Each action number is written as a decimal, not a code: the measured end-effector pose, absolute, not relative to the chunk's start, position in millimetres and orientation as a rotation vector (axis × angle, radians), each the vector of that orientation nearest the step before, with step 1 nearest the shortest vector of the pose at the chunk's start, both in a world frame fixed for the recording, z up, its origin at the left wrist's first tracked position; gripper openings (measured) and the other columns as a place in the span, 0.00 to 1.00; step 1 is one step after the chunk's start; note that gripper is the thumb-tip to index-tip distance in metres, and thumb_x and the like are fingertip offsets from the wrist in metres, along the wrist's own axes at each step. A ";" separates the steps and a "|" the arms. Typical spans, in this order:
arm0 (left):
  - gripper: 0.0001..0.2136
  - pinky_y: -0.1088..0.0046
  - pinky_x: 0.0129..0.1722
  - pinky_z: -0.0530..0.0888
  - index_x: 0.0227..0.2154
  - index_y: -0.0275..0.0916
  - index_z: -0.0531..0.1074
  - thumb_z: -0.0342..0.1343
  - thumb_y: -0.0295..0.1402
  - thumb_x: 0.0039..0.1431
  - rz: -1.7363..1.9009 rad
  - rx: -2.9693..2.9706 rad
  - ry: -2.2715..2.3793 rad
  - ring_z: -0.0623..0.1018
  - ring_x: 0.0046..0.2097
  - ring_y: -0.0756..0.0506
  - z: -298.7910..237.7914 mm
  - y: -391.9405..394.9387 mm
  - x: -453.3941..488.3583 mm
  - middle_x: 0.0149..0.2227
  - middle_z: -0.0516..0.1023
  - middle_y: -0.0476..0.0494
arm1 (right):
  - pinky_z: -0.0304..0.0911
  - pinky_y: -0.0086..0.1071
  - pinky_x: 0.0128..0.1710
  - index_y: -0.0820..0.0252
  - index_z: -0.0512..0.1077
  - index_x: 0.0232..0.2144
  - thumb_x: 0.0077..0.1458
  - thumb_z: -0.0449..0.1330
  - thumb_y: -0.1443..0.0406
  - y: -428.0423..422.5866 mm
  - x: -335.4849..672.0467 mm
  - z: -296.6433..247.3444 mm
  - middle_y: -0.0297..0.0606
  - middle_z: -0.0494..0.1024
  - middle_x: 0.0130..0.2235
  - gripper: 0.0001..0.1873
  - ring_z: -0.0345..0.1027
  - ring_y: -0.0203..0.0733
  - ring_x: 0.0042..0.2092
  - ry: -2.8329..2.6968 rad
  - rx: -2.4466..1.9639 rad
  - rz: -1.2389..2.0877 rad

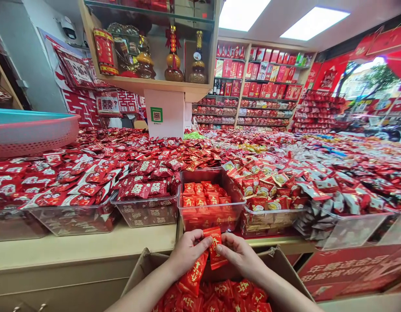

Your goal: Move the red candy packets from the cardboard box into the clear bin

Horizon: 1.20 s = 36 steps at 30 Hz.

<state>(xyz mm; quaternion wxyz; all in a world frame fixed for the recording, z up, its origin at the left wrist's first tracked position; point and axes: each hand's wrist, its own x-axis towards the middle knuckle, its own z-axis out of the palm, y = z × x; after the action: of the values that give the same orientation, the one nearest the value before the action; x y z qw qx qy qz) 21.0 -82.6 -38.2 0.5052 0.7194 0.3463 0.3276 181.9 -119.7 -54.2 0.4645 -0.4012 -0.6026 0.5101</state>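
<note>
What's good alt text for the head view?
A person's left hand and right hand hold small, shiny red packets with gold lettering above an open brown cardboard box of similar packets, before a partly filled clear plastic bin. Heaped, mostly red packets flank it.

A red packet (215, 255) with gold lettering is standing nearly upright between my fingers (226, 254), a matching packet (193, 275) is slanting below my left hand (188, 253)
</note>
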 end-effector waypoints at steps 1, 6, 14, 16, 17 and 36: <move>0.15 0.77 0.28 0.62 0.26 0.32 0.68 0.48 0.41 0.50 0.783 1.736 0.838 0.64 0.28 0.51 -38.5 -82.4 20.7 0.25 0.68 0.48 | 0.58 0.29 0.33 0.63 0.67 0.31 0.47 0.55 0.58 -119.3 182.1 -54.1 0.36 0.71 0.30 0.13 0.63 0.36 0.32 -1.482 -0.990 1.251; 0.15 0.76 0.30 0.63 0.30 0.32 0.69 0.49 0.41 0.50 0.773 1.698 0.798 0.66 0.30 0.50 -40.5 -81.0 20.6 0.28 0.70 0.47 | 0.58 0.29 0.33 0.62 0.65 0.29 0.46 0.56 0.57 -118.4 182.4 -56.1 0.35 0.71 0.29 0.13 0.63 0.37 0.33 -1.439 -1.000 1.267; 0.17 0.72 0.35 0.66 0.37 0.32 0.69 0.48 0.40 0.51 0.738 1.600 0.761 0.70 0.36 0.46 -41.6 -81.6 20.2 0.33 0.73 0.42 | 0.50 0.23 0.24 0.60 0.57 0.32 0.40 0.61 0.62 -118.0 183.9 -61.2 0.27 0.64 0.24 0.19 0.57 0.28 0.24 -1.342 -1.007 1.418; 0.17 0.72 0.35 0.66 0.36 0.32 0.70 0.49 0.41 0.50 0.738 1.602 0.780 0.70 0.36 0.46 -42.5 -81.3 20.5 0.33 0.73 0.42 | 0.50 0.23 0.24 0.59 0.56 0.30 0.40 0.62 0.62 -118.8 183.4 -60.4 0.27 0.64 0.24 0.18 0.57 0.28 0.24 -1.338 -1.020 1.407; 0.17 0.72 0.35 0.66 0.35 0.31 0.70 0.49 0.41 0.50 0.738 1.603 0.791 0.70 0.35 0.46 -42.9 -81.1 20.9 0.33 0.73 0.42 | 0.51 0.23 0.24 0.59 0.56 0.29 0.40 0.62 0.62 -119.2 183.1 -60.0 0.27 0.63 0.24 0.18 0.57 0.28 0.25 -1.335 -1.030 1.403; 0.18 0.76 0.29 0.62 0.25 0.32 0.67 0.46 0.45 0.51 0.816 1.460 0.828 0.66 0.28 0.51 -47.3 -78.5 25.6 0.25 0.69 0.48 | 0.49 0.24 0.22 0.59 0.55 0.22 0.40 0.59 0.57 -118.6 187.7 -55.6 0.26 0.60 0.20 0.17 0.51 0.28 0.22 -1.403 -1.158 1.273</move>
<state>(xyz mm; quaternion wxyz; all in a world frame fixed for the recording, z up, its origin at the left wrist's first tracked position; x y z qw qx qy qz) 25.6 -78.5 -47.3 0.5952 0.6286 0.3565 0.3515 187.7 -118.6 -55.6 0.4442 -0.4672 -0.5661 0.5137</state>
